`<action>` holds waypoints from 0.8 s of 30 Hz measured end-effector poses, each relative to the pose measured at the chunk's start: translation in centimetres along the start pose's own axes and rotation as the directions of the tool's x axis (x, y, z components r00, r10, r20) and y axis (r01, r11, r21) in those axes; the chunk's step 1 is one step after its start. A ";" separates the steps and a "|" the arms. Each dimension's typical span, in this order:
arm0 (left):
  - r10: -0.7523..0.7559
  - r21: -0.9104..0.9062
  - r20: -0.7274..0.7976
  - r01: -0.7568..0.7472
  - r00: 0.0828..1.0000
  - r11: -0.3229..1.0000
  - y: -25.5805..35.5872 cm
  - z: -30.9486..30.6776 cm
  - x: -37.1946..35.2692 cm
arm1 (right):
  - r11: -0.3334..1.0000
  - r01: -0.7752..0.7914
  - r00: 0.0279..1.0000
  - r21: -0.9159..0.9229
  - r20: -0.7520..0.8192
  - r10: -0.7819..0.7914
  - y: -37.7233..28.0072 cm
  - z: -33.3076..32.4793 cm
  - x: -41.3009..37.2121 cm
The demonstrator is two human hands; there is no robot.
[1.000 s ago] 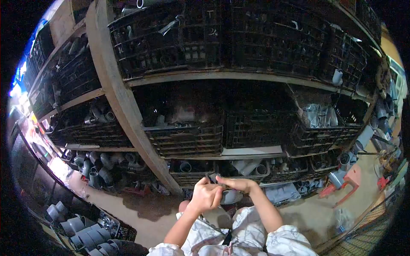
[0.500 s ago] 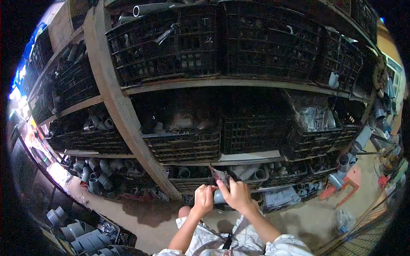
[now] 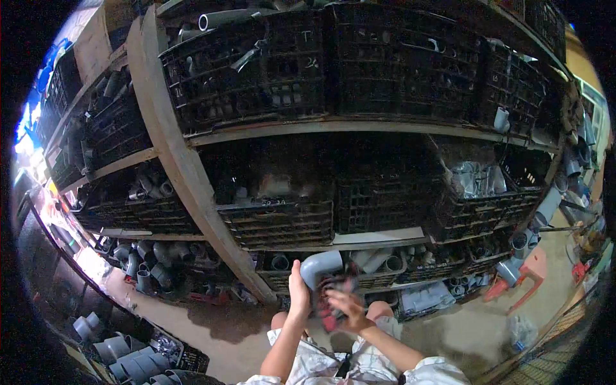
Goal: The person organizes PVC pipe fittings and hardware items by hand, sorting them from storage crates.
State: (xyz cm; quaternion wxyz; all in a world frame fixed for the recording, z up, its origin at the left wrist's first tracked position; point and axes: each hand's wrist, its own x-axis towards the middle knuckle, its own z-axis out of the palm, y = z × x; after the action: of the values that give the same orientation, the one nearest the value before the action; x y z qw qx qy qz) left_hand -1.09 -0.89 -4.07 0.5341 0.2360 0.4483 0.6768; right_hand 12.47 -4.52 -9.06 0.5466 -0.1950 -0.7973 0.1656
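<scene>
A grey pipe elbow (image 3: 323, 263) rises in front of my knees, its bend toward the upper left. My left hand (image 3: 299, 292) is upright at its left side and grips its lower end. Close by on the right, my right hand (image 3: 348, 310) holds a dark, reddish rag (image 3: 347, 284). Both rag and right fingers are smeared by motion, with part of the cloth hanging below the fingers beside the elbow.
Wooden shelves with black plastic crates (image 3: 276, 224) of pipe fittings stand in front. Grey fittings (image 3: 138, 364) fill a crate at the lower left. On the right floor are a red plastic stool (image 3: 523, 282) and a clear plastic bag (image 3: 521, 330).
The elbow, earlier mostly covered by the hands, now stands up in view. My left hand has turned upright along it; my right hand and the rag have moved lower.
</scene>
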 end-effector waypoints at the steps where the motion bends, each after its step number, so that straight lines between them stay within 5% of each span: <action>1: 0.017 -0.023 -0.008 -0.018 1.000 1.000 1.3 0.3 -0.3 | 0.992 -0.014 0.994 -0.121 -0.112 0.000 0.0 -0.6 0.3; 2: 0.029 -0.044 -0.014 -0.030 0.999 0.999 2.8 0.6 -0.6 | 0.962 -0.209 0.956 -0.176 -0.245 0.163 1.3 -0.2 -1.2; 3: 0.071 -0.015 0.061 -0.070 0.996 0.997 4.0 0.5 -0.2 | 0.822 -0.520 0.760 0.233 -0.313 0.570 0.9 -0.3 -1.9; 4: 0.111 0.010 0.140 -0.113 0.984 0.993 5.3 0.3 0.5 | 0.558 -0.723 0.489 0.408 -0.270 0.830 0.9 -0.9 -2.2; 6: 0.242 0.132 0.226 -0.276 0.943 0.952 8.6 1.4 1.8 | 0.587 -0.701 0.430 0.404 -0.418 0.800 2.5 -1.2 -4.4; 8: 0.569 0.382 0.350 -0.668 0.744 0.638 11.6 2.9 3.3 | 0.608 -0.707 0.358 0.361 -0.558 0.749 3.3 -1.4 -6.2; 9: 0.640 0.451 0.403 -0.750 0.655 0.484 13.3 4.0 4.0 | 0.557 -0.634 0.281 0.537 -0.511 0.812 4.6 -1.2 -7.7; 10: 0.690 0.505 0.463 -0.805 0.557 0.312 14.8 5.2 4.7 | 0.516 -0.676 0.221 0.525 -0.523 0.823 5.7 -0.8 -9.5; 12: 0.660 0.699 0.473 -0.705 0.584 0.123 16.9 7.4 5.9 | 0.423 -0.752 0.100 0.505 -0.547 0.831 6.8 -0.3 -11.9; 13: 0.681 0.737 0.511 -0.675 0.524 -0.034 17.1 7.8 7.8 | 0.196 -0.687 -0.082 0.700 -0.342 0.936 6.7 -0.4 -12.5; 14: 0.691 0.757 0.555 -0.625 0.463 -0.189 17.0 7.9 10.0 | 0.209 -0.697 -0.066 0.686 -0.352 0.934 6.9 -0.2 -13.1; 15: 0.624 0.797 0.575 -0.535 0.529 -0.281 17.1 7.9 11.0 | 0.224 -0.708 -0.048 0.670 -0.361 0.931 7.2 0.4 -14.2; 16: 0.565 0.738 0.672 -0.487 0.478 -0.466 16.1 6.4 14.4 | 0.240 -0.718 -0.027 0.654 -0.370 0.929 7.5 1.0 -15.5; 18: 0.489 0.794 0.593 -0.362 0.640 -0.489 13.7 3.2 19.5 | 0.212 -0.802 -0.021 0.559 -0.381 0.925 7.4 2.0 -17.9; 21: 0.219 0.959 0.220 -0.170 0.951 -0.225 15.6 4.0 17.8 | 0.131 -0.919 -0.006 0.373 -0.345 0.938 6.6 2.1 -18.5; 22: 0.304 0.963 0.251 -0.204 0.919 -0.177 15.5 4.3 17.1 | 0.145 -0.923 0.034 0.358 -0.299 0.954 6.0 1.9 -17.3; 23: 0.431 0.945 0.303 -0.209 0.850 -0.251 15.0 4.5 16.5 | 0.323 -0.904 0.205 0.280 -0.378 0.903 5.8 2.1 -17.0; 24: 0.540 0.925 0.354 -0.199 0.764 -0.324 14.5 4.6 16.1 | 0.242 -0.922 0.139 0.301 -0.327 0.935 7.0 2.5 -18.2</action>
State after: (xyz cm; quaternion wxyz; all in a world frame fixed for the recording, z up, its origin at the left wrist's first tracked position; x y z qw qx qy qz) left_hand -9.98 15.44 8.09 -0.1422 0.6011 0.7452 0.2513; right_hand 16.93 -7.53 -27.93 0.4946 -0.6681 -0.3550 0.4277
